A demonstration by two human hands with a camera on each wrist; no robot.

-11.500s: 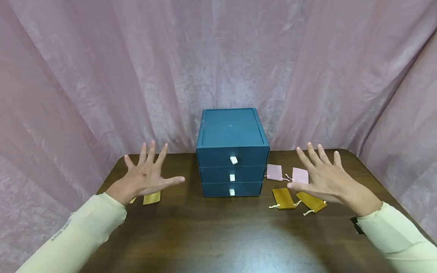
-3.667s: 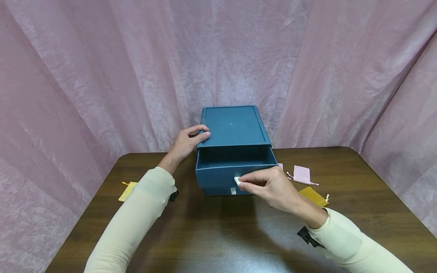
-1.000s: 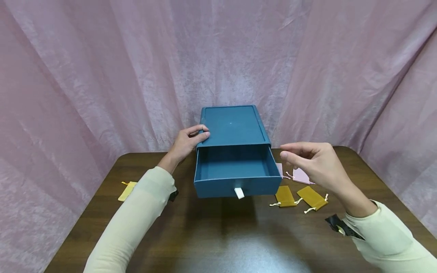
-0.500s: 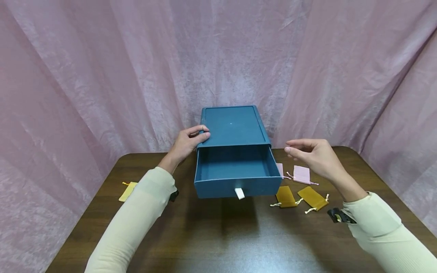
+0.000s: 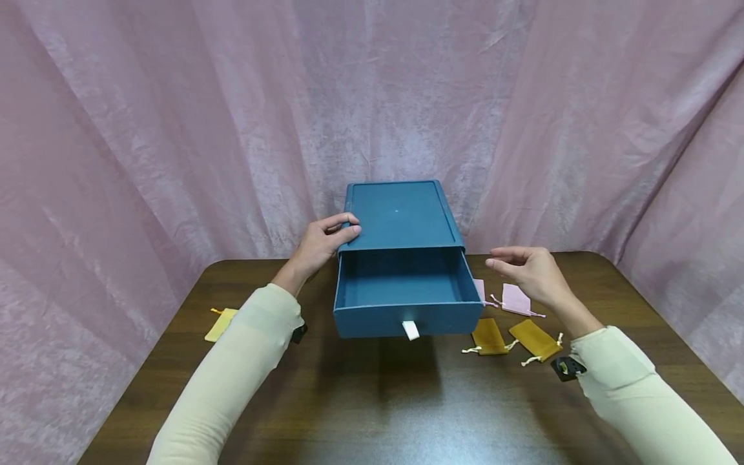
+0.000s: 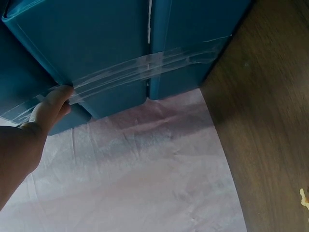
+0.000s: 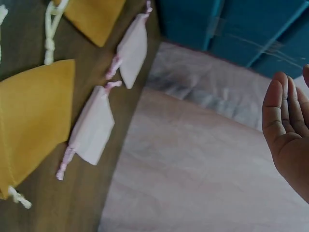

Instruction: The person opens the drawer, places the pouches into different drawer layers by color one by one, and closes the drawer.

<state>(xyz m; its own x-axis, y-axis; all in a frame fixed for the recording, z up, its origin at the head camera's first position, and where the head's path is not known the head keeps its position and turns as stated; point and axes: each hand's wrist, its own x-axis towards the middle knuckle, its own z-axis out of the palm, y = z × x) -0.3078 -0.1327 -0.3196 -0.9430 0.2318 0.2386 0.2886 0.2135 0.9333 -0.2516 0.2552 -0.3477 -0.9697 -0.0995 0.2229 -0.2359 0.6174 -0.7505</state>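
On my remote feed, I observe the left hand (image 5: 318, 248) gripping the cabinet (image 5: 401, 216) edge. The right hand (image 5: 536, 276), fingers loosely extended, is near the pink pouch (image 5: 516, 300); the pulled-out drawer (image 5: 372, 321) sits left of those fingertips.

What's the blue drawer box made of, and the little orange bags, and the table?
The drawer box looks like smooth plastic: thin, even walls, moulded rim on top. The orange bags seem to be matte cloth, maybe velvet: dull surface, pale drawstrings. The table looks like wood, or a wood-look top: brown, streaky grain and a soft shine.
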